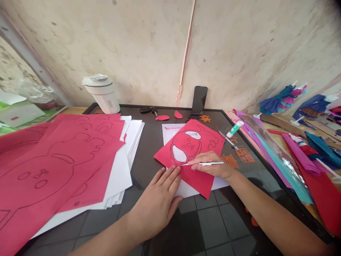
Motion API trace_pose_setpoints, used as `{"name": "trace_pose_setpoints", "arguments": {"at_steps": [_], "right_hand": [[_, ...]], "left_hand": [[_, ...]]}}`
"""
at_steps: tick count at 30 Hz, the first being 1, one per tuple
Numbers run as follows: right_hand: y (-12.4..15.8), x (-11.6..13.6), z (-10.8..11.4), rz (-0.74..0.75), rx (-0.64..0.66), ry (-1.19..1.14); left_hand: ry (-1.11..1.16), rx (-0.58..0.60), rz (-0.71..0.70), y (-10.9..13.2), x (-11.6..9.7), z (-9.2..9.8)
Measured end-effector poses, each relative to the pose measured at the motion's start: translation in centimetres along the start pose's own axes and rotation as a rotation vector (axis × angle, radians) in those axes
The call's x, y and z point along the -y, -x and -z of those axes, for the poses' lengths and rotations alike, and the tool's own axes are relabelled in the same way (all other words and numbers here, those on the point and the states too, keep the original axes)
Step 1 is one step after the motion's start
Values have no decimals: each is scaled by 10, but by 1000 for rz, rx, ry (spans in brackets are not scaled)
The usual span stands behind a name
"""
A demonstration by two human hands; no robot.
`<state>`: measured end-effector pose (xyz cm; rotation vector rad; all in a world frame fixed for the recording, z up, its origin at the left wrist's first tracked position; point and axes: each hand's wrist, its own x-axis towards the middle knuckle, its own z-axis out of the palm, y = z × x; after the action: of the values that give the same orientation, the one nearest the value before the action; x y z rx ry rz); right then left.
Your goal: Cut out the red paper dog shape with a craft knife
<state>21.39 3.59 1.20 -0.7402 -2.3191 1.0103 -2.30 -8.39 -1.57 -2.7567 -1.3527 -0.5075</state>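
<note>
A red paper sheet (198, 177) with a black animal outline lies tilted over white paper (186, 192) on the dark board. Two oval openings in it show the white beneath, one with handwriting. My right hand (210, 164) is closed around a slim white craft knife (213, 163), its tip at the lower edge of the outline, near the left opening. Just left of that tip, my left hand (162, 199) lies flat, its fingertips on the red sheet's edge and its fingers stretched out. Two red cut-out pieces, a larger one (162, 117) and a smaller one (178, 114), lie beyond the sheet.
Large red sheets with outlines (87, 167) rest on stacked white paper (124, 174) at left. Behind stand a white cup (103, 96), keys (153, 111) and a phone (199, 100). A glue stick (234, 129), a metallic pen (227, 139) and coloured papers (269, 153) lie at right.
</note>
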Motion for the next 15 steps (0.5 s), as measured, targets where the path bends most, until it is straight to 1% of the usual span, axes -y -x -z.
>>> {"name": "trace_pose_setpoints", "arguments": {"at_steps": [4,15], "right_hand": [[0,-3,0,-37,-14,-55],[0,-5,1,-77,-23,-60]], "left_hand": [[-10,3,-2,0,0,0],[-22,12,-10,-1,-1,2]]}}
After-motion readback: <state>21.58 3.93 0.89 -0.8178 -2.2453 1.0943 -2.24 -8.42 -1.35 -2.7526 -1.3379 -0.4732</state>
